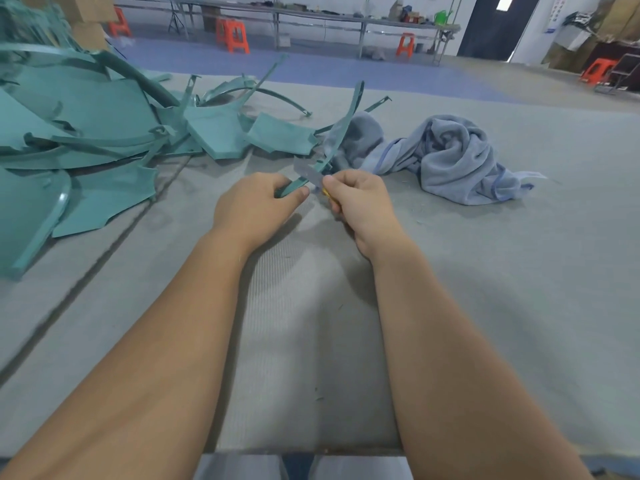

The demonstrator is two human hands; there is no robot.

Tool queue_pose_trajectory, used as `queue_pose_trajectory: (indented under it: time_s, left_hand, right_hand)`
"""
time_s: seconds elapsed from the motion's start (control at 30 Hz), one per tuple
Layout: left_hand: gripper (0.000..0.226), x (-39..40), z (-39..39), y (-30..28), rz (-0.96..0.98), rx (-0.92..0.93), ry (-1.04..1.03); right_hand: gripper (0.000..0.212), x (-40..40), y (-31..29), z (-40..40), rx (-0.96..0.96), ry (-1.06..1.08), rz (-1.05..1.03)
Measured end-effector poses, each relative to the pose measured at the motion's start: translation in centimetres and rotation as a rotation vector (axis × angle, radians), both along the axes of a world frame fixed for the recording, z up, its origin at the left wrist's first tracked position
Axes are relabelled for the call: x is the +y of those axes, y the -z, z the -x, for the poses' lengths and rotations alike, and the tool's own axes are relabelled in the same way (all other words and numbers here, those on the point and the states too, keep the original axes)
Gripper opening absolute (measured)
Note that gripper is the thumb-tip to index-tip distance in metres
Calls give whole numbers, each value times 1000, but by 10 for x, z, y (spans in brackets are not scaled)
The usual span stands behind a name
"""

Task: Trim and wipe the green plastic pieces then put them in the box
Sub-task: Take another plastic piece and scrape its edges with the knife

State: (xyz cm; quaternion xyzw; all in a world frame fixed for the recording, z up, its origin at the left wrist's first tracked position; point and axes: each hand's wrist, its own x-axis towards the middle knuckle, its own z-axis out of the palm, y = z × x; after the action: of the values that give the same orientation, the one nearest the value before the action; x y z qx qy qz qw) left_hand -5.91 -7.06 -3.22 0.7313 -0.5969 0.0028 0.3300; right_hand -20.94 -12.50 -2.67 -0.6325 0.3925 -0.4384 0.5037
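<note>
Left hand (258, 202) grips green strip (341, 133) steady — right hand (360, 202) pinches blade (308, 173) just above that grip, apparently trimming.

The green plastic pieces (104, 126) are seen in a uniform teal green, without markings; the curved strip (341, 133) held up is of the same teal. The blade (308, 172) is noted as dull grey, with a patch of yellow handle (326, 192) showing beneath the fingers. The towel (450, 157) is recorded as pale grey-blue, edged with a darker blue binding. The table covering (519, 271) is a plain light grey, finely ribbed in the middle, crossed by a dark seam at the left. The floor (329, 69) is observed in blue-violet. The stools (232, 34) are bright orange-red. A green watering can (442, 17) and a dark navy door (498, 26) are noted.
</note>
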Motion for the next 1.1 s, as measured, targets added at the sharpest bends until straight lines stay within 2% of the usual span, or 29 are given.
queue_pose_trajectory:
  time_s: [0.17,0.4,0.8,1.1]
  left_hand:
    - [58,1,0,-2,-7,107,6]
    - [60,4,1,-5,-23,97,21]
    - [51,10,-12,-13,-84,165,37]
    - [52,11,-12,-11,-86,203,53]
  right_hand:
    - [30,-6,2,2,-88,81,-22]
    - [27,-11,2,5,-262,188,-82]
    - [17,-12,4,5,-322,111,-103]
    - [20,-10,5,5,-337,97,-67]
